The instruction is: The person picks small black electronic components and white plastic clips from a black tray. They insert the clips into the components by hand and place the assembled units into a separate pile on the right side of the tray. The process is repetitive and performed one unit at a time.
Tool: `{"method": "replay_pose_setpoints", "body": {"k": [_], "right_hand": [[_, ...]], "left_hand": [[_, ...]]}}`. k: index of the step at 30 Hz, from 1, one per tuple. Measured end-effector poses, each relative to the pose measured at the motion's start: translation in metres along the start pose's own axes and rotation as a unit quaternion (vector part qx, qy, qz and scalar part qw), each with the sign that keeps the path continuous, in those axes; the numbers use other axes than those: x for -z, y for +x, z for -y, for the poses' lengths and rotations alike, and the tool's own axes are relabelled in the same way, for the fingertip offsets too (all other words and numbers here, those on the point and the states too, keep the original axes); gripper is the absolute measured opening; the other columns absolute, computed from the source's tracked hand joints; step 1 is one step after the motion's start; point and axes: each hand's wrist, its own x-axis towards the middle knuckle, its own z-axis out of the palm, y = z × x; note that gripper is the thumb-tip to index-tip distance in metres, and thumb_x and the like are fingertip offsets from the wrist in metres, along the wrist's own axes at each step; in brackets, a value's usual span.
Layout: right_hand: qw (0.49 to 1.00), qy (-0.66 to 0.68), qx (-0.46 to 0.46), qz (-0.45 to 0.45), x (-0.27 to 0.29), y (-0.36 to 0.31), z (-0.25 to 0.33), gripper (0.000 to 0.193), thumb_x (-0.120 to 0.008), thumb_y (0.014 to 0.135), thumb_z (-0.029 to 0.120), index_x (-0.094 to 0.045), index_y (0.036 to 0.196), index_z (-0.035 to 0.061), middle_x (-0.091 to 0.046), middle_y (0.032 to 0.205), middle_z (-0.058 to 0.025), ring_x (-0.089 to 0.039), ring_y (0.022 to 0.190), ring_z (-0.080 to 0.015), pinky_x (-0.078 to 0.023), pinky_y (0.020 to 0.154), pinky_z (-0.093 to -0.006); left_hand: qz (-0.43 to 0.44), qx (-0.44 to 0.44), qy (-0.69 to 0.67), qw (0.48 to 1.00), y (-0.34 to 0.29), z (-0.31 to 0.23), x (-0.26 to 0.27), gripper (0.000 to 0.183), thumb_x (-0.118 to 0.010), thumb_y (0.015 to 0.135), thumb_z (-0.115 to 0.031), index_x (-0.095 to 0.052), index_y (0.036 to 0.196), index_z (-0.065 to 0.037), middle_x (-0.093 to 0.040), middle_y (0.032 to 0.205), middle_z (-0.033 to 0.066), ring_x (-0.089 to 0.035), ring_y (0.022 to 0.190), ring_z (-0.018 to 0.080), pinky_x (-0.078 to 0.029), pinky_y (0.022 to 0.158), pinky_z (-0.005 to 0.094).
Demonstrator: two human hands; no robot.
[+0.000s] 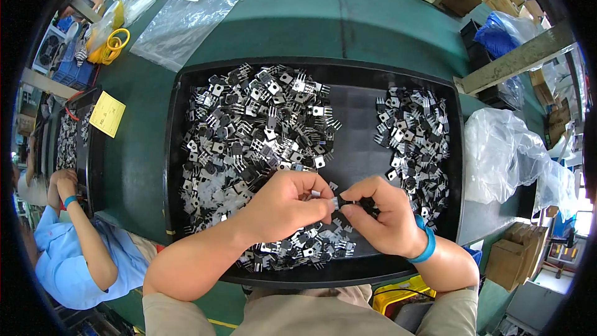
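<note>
Over the front part of a black tray, my two hands meet at a small electronic part. My right hand pinches the dark end of a transistor between thumb and forefinger. From the other side the thumb and fingers of my left hand close on a small pale piece at its end; the fingers partly hide it. A large heap of loose transistors with black bodies and metal legs fills the tray's left side. Small translucent plastic pieces lie on it near my left forearm.
A smaller transistor heap lies along the tray's right side. Clear plastic bags rest behind, and more bags stand to the right. A metal post rises at right. A co-worker in a blue shirt works at left.
</note>
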Motion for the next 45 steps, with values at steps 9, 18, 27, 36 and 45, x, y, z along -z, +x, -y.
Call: {"method": "replay_pose_setpoints", "body": {"k": [9, 18, 27, 36, 45], "right_hand": [[0.974, 0.17, -0.152, 0.005, 0.002, 0.006, 0.001, 0.012, -0.069, 0.086, 0.004, -0.057, 0.087, -0.0003, -0.06, 0.076, -0.0021, -0.058, 0.068, -0.0061, -0.048, 0.062, -0.0203], [0.886, -0.315, 0.025, 0.34, 0.007, -0.001, -0.013, 0.018, -0.067, 0.083, 0.018, -0.058, 0.092, 0.0048, -0.062, 0.081, -0.0133, -0.063, 0.07, -0.0312, -0.049, 0.059, -0.0411], [0.814, -0.418, 0.008, 0.403, -0.005, -0.013, -0.015, 0.014, -0.057, 0.082, 0.014, -0.058, 0.088, 0.0012, -0.063, 0.083, -0.0148, -0.066, 0.073, -0.0326, -0.052, 0.059, -0.0416], [0.855, -0.385, 0.04, 0.344, 0.0, -0.012, -0.015, 0.014, -0.06, 0.081, 0.015, -0.056, 0.087, 0.0028, -0.061, 0.082, -0.0136, -0.064, 0.07, -0.0319, -0.051, 0.059, -0.0423], [0.988, -0.052, -0.023, 0.147, 0.016, 0.007, 0.011, 0.022, -0.073, 0.076, 0.004, -0.052, 0.084, 0.0037, -0.058, 0.072, -0.0086, -0.059, 0.066, -0.0187, -0.045, 0.057, -0.0316]], "left_hand": [[0.01, 0.036, -0.079, 0.996, 0.001, -0.003, -0.002, 0.017, -0.056, 0.086, -0.009, -0.058, 0.101, 0.0, -0.059, 0.073, 0.0021, -0.043, 0.053, 0.0027, -0.033, 0.046, 0.0173], [0.014, 0.003, -0.182, 0.983, 0.003, 0.001, 0.003, 0.016, -0.051, 0.093, -0.005, -0.055, 0.108, -0.003, -0.06, 0.089, 0.0078, -0.047, 0.062, 0.0079, -0.03, 0.046, 0.0185], [-0.016, -0.007, -0.133, 0.991, 0.002, -0.005, 0.001, 0.024, -0.047, 0.1, -0.02, -0.058, 0.108, 0.0, -0.062, 0.078, 0.0099, -0.048, 0.053, 0.0082, -0.032, 0.042, 0.0179], [0.004, 0.016, -0.17, 0.985, 0.004, -0.003, 0.005, 0.028, -0.041, 0.098, -0.014, -0.057, 0.113, 0.003, -0.063, 0.084, 0.0144, -0.05, 0.055, 0.0106, -0.034, 0.043, 0.0193], [-0.005, 0.017, -0.14, 0.99, 0.003, -0.006, 0.0, 0.024, -0.05, 0.094, -0.005, -0.058, 0.116, -0.002, -0.065, 0.092, 0.0117, -0.045, 0.055, 0.0067, -0.03, 0.045, 0.0187]]}}
